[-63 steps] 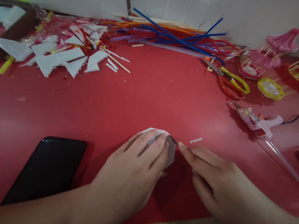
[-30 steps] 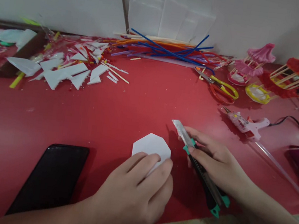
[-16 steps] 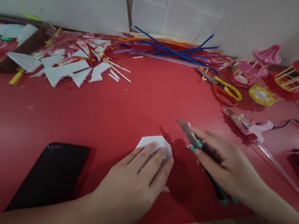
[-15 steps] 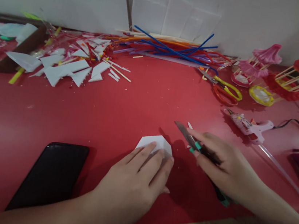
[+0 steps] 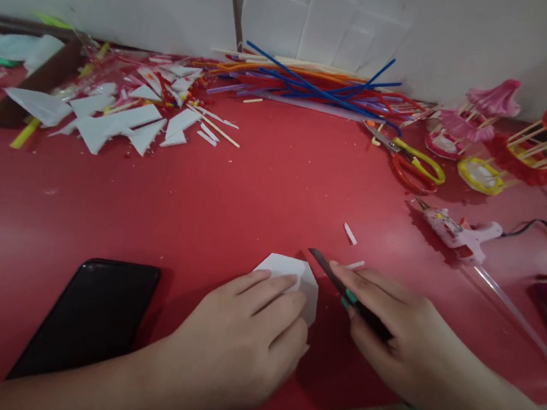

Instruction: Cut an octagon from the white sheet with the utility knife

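My left hand [image 5: 247,329] is curled over a white many-sided piece of sheet [image 5: 286,265], pinning it to the red tabletop with the fingers. Its far and right edges show; the rest lies beneath my palm. A box cutter [image 5: 331,274] is in my right hand [image 5: 399,339], thumb and fingers closed around its dark body with green parts. The blade points up and left, just off the sheet's right corner, apart from it. Two thin white offcuts [image 5: 350,234] lie beyond my right hand, one partly behind my fingers.
A black phone [image 5: 90,319] lies at left. White scraps [image 5: 112,125] and a brown tray [image 5: 37,83] sit farther back. Pipe cleaners [image 5: 319,90] line the wall. At right are scissors [image 5: 410,161], a glue gun [image 5: 456,232] and small pink and red stick-built models [image 5: 491,116].
The white piece has turned and shifted slightly right under my left hand. My right hand brought the box cutter down and left, closer to the piece. A second offcut now shows.
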Available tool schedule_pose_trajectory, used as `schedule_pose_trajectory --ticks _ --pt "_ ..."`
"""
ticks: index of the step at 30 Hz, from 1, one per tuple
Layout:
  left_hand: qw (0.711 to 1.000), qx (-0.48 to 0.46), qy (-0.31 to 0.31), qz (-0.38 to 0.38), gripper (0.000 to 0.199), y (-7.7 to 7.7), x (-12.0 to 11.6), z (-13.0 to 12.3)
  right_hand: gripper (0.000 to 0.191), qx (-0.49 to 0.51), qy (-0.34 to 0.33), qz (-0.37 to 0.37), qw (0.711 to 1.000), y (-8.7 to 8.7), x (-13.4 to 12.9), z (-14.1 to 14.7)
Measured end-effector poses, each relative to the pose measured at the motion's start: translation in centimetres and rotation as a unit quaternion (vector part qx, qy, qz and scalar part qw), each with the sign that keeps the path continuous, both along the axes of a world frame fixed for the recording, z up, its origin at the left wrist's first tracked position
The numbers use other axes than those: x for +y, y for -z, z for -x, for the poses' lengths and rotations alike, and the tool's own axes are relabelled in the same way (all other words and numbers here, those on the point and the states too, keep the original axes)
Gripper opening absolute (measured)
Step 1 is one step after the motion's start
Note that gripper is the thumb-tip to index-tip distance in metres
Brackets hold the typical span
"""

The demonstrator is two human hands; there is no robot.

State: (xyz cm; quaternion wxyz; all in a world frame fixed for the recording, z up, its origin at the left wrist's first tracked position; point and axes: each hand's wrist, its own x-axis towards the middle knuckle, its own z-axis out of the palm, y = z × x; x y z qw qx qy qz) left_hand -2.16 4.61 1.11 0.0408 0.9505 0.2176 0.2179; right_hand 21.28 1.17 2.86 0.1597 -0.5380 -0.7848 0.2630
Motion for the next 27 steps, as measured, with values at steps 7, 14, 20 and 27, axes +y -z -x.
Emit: schedule_pose_trajectory --ticks 7,14,20,27 --pt "0.998 0.061 -0.032 -0.011 0.037 0.33 -0.16 -0.19 0.064 0.004 -0.015 0.034 0.999 0.13 -0.80 0.38" --pt "0.995 0.095 -0.039 -0.019 0.045 0.67 -0.45 -0.23 0.065 -0.011 -0.025 0.022 0.999 0.16 -0.84 0.31" --pt "0.994 0.100 -0.035 -0.015 0.046 0.57 -0.33 -0.23 0.060 -0.017 -0.025 0.021 0.999 -0.16 -0.87 0.59" --pt "0.994 0.105 -0.030 -0.009 0.046 0.25 -0.20 -0.30 0.057 -0.045 -0.028 0.012 0.999 -0.53 -0.64 1.04"
